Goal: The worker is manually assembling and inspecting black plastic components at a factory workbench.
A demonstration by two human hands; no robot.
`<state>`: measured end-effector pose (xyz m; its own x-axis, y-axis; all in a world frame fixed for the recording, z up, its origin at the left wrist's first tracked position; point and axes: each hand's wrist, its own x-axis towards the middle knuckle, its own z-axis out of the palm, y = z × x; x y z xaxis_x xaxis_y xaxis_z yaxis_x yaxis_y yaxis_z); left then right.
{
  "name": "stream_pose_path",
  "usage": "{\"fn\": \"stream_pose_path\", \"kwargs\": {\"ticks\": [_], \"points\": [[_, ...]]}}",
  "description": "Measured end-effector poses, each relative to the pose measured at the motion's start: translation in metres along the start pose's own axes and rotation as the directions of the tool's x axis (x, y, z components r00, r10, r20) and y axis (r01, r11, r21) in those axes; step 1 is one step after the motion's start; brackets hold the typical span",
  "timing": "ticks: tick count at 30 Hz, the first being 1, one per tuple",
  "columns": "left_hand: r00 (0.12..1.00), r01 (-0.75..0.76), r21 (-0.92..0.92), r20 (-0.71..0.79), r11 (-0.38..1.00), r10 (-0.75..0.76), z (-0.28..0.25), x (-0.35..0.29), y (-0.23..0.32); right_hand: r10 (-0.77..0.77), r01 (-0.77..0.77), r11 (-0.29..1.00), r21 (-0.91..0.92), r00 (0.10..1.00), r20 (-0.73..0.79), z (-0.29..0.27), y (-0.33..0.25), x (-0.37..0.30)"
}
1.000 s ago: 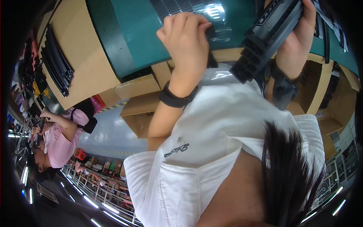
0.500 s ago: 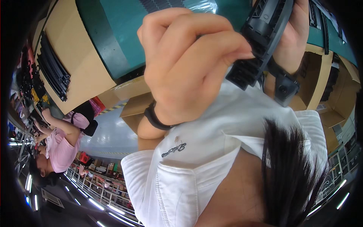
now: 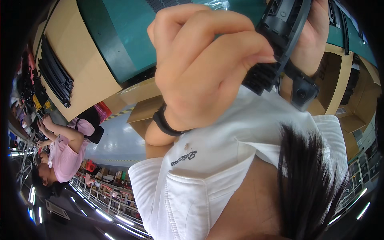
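A long black plastic part (image 3: 282,30) with ribs and slotted, vent-like ends is held up at the upper right. My right hand (image 3: 316,32) grips it from behind along its right edge; the tips of those fingers are cut off or hidden. My left hand (image 3: 206,66) is closed, its fingers curled and its thumb and forefinger pinched at the part's left side. Whether anything small sits in that pinch is hidden by the hand. Black bands circle both wrists, with a small black camera (image 3: 303,94) on the right one.
A green-topped table (image 3: 128,32) lies beyond my hands. On cardboard at left rests a row of curved black strips (image 3: 56,74). Open cardboard boxes (image 3: 334,88) stand at right, another (image 3: 144,116) beside my left forearm. A person in pink (image 3: 70,156) works at far left.
My left hand has shifted slightly to the right, its pinch still against the black plastic part. The part and my right hand have barely moved.
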<state>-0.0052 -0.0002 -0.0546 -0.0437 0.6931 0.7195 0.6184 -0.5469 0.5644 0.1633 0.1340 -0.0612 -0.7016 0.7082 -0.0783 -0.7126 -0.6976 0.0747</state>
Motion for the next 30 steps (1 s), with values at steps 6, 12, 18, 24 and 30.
{"fn": "stream_pose_path", "kwargs": {"ticks": [6,12,18,24,30], "points": [[1.0,-0.021,0.068,-0.017,0.997,0.022,0.006,0.004,0.006,-0.036,0.037,0.999,-0.013,0.999,0.025,-0.002,0.0,0.001],[0.993,-0.117,0.068,-0.009,0.991,0.118,0.001,0.004,-0.003,-0.023,0.023,1.0,-0.009,0.996,0.084,-0.003,-0.006,0.005],[0.999,0.041,0.174,-0.004,0.984,-0.041,0.006,0.017,0.035,0.058,-0.063,0.995,0.08,0.996,0.066,-0.011,0.006,0.012],[1.0,0.004,-0.307,0.013,0.952,0.0,0.012,0.016,0.017,0.054,-0.059,0.984,0.171,0.998,0.033,0.008,0.003,0.001],[0.758,0.636,-0.546,0.311,0.545,-0.574,0.005,0.025,0.046,0.077,-0.085,0.971,0.222,0.996,0.045,0.0,0.001,0.005]]}}
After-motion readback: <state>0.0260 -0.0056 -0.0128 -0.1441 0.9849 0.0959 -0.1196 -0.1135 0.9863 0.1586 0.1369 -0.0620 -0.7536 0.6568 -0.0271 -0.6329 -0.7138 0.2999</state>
